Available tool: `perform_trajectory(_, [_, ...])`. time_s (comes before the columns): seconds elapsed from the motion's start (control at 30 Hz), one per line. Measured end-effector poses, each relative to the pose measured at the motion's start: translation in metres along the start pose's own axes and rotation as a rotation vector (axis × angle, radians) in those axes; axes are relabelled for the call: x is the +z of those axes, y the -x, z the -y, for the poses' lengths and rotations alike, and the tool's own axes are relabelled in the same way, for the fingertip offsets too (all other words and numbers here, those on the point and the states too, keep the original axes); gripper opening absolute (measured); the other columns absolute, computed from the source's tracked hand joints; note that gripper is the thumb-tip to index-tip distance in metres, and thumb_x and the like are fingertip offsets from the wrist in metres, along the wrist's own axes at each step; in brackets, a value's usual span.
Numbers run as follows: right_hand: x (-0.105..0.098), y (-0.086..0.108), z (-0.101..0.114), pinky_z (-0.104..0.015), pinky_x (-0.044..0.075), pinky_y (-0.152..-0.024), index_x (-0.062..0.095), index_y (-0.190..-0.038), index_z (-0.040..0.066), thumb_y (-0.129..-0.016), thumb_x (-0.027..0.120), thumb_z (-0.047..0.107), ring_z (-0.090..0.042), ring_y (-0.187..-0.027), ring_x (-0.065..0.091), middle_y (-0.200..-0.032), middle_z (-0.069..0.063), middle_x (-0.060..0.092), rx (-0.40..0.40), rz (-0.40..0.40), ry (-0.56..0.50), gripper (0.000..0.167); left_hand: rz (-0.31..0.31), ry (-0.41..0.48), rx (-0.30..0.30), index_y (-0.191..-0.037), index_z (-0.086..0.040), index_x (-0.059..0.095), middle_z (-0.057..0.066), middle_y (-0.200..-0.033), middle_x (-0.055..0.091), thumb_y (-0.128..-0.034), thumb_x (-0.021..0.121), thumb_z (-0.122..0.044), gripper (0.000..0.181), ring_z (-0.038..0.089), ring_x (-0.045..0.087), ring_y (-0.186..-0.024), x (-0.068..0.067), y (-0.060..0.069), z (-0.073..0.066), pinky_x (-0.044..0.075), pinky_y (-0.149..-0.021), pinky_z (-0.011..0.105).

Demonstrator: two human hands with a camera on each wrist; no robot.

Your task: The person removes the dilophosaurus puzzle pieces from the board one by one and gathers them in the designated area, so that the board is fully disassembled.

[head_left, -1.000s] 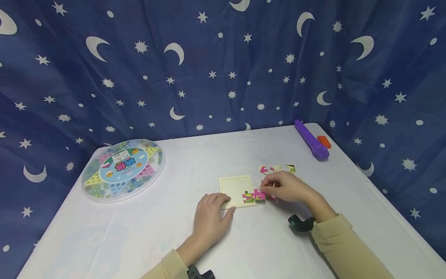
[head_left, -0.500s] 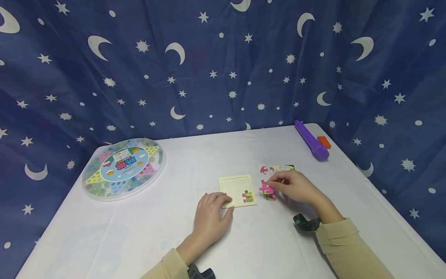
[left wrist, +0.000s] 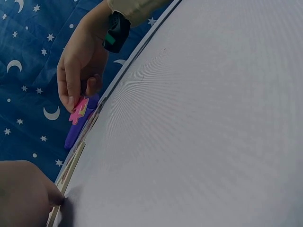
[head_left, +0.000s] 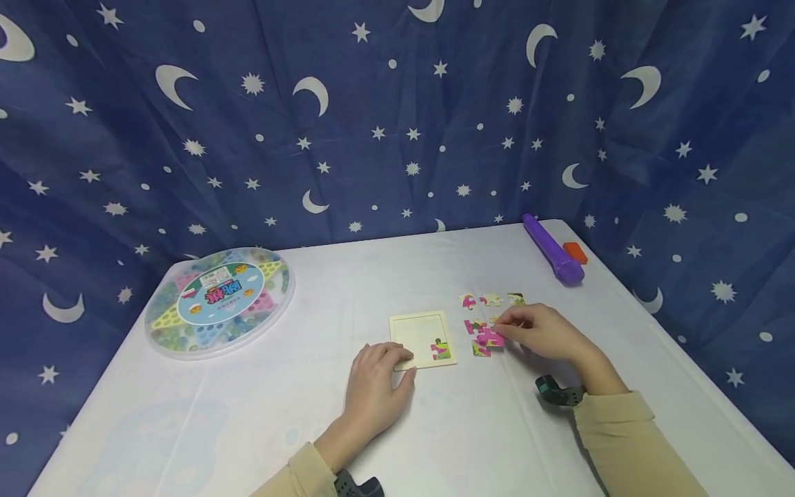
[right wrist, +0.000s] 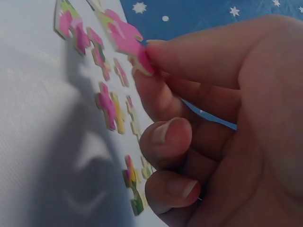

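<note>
A pink puzzle piece (head_left: 491,337) is pinched between the thumb and forefinger of my right hand (head_left: 546,333). In the right wrist view the lifted pink piece (right wrist: 124,37) tilts above the table, its other fingers curled beneath. Several loose puzzle pieces (head_left: 481,350) lie below and around it. My left hand (head_left: 375,386) holds the near left corner of a pale wooden puzzle tray (head_left: 422,316), fingertips over the rim and thumb at the near edge. One green and pink piece (head_left: 441,350) sits in the tray's near right corner.
More puzzle pieces (head_left: 491,300) lie in a row beyond the right hand. A round Chinese checkers-like box (head_left: 220,304) stands at the back left. A purple microphone-shaped object (head_left: 553,250) and an orange block (head_left: 575,252) lie at the back right. A starry blue curtain (head_left: 397,138) hangs behind.
My right hand has carried the pink piece from the tray's right edge rightward, over the loose pieces. The left hand keeps its place on the tray.
</note>
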State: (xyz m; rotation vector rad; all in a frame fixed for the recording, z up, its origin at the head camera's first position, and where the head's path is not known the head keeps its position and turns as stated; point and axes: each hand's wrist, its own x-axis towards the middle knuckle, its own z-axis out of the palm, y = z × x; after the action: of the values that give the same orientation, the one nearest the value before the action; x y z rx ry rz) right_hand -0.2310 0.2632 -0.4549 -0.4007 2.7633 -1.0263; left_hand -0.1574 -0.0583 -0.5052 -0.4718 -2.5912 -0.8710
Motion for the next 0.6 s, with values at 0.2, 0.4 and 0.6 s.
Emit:
perform_trajectory(0.2, [-0.005, 0.004, -0.003, -0.034, 0.046, -0.065, 0.077, -0.104, 0.020, -0.097, 0.072, 0.037, -0.021, -0.079, 0.054, -0.085, -0.001, 0.064, 0.026, 0.017, 0.011, 0.019, 0.004, -0.001, -0.002, -0.107, -0.014, 0.074, 0.003, -0.118, 0.068, -0.0896, 0.077, -0.021, 0.019, 0.027, 0.059, -0.119, 0.002, 0.001, 0.001, 0.032, -0.115, 0.054])
perform_trajectory(0.4, [-0.010, 0.007, -0.005, -0.032, 0.044, -0.060, 0.077, -0.104, 0.016, -0.098, 0.071, 0.033, -0.021, -0.072, 0.054, -0.082, -0.003, 0.063, 0.035, 0.055, -0.004, 0.018, -0.010, 0.000, 0.014, -0.106, -0.012, 0.074, 0.004, -0.116, 0.068, -0.0887, 0.077, -0.019, 0.019, 0.028, 0.060, -0.117, 0.002, 0.001, 0.001, 0.034, -0.114, 0.055])
perform_trajectory(0.6, [-0.012, 0.008, -0.006, -0.032, 0.044, -0.059, 0.076, -0.103, 0.014, -0.097, 0.071, 0.027, -0.020, -0.070, 0.054, -0.080, -0.004, 0.062, 0.030, 0.097, -0.010, 0.016, -0.021, -0.003, 0.023, -0.105, -0.011, 0.074, 0.005, -0.115, 0.069, -0.0881, 0.077, -0.018, 0.018, 0.028, 0.060, -0.116, 0.001, 0.000, 0.001, 0.035, -0.113, 0.055])
